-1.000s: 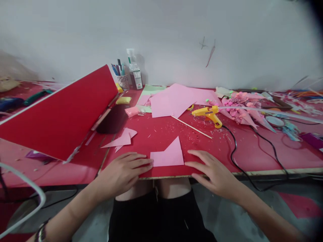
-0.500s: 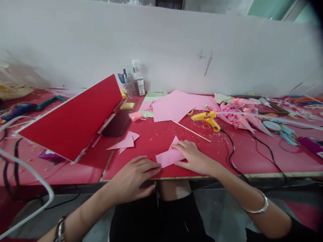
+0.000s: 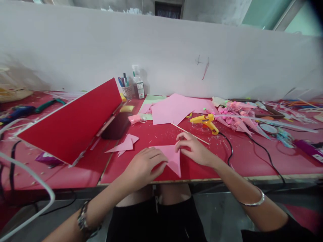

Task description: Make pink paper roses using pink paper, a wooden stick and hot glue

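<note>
A folded sheet of pink paper [image 3: 173,157] lies near the front edge of the red table, one point aimed toward me. My left hand [image 3: 146,164] covers its left part, with bent fingers over the paper and the thumb close below them. At the upper right corner my right hand [image 3: 193,148] pinches the paper between curled fingers and thumb. The left fingertips and whatever lies under them are partly hidden. Folded pink paper pieces [image 3: 126,144] rest to the left, apart from both hands.
A tilted red board [image 3: 75,124] stands at left. Larger pink sheets [image 3: 174,109] and a thin stick [image 3: 199,137] lie behind the hands. To the right are a yellow glue gun [image 3: 205,122], its black cord [image 3: 229,146] and pink paper cones [image 3: 237,117]. A pen cup [image 3: 126,90] stands behind.
The paper has been turned and its point now faces me. My right hand has moved up to its upper corner; the left has shifted slightly right and up. The view tilted slightly upward.
</note>
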A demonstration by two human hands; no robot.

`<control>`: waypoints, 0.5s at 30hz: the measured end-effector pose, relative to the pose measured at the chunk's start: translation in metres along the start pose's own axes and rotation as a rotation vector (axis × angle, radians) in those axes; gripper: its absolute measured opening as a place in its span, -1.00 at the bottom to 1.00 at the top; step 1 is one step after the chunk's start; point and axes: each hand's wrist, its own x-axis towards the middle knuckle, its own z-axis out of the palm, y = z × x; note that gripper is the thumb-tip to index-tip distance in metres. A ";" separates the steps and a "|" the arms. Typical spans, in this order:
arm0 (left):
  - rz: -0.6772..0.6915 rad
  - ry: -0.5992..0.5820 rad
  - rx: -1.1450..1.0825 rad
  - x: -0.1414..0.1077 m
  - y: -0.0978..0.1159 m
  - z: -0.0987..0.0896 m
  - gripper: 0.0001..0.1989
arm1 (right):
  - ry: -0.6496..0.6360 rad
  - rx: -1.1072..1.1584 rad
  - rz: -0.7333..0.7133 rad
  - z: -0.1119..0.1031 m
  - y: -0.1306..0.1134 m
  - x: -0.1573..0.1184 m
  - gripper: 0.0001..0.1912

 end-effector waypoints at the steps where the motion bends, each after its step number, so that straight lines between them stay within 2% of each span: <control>1: -0.011 -0.033 0.044 0.006 0.000 0.005 -0.83 | 0.024 0.006 -0.013 0.000 0.001 0.001 -0.80; 5: -0.126 -0.138 0.193 0.021 0.001 0.026 -0.75 | 0.041 0.136 0.009 0.004 0.014 0.004 -0.73; 8: -0.177 -0.155 0.250 0.025 0.003 0.037 -0.74 | 0.037 0.301 0.171 0.008 0.027 0.005 -0.65; 11: -0.237 -0.154 0.283 0.027 0.006 0.043 -0.67 | 0.112 0.374 0.343 0.011 0.032 0.006 -0.71; 15: -0.305 -0.172 0.326 0.029 0.012 0.046 -0.60 | 0.120 0.417 0.331 0.017 0.030 0.006 -0.80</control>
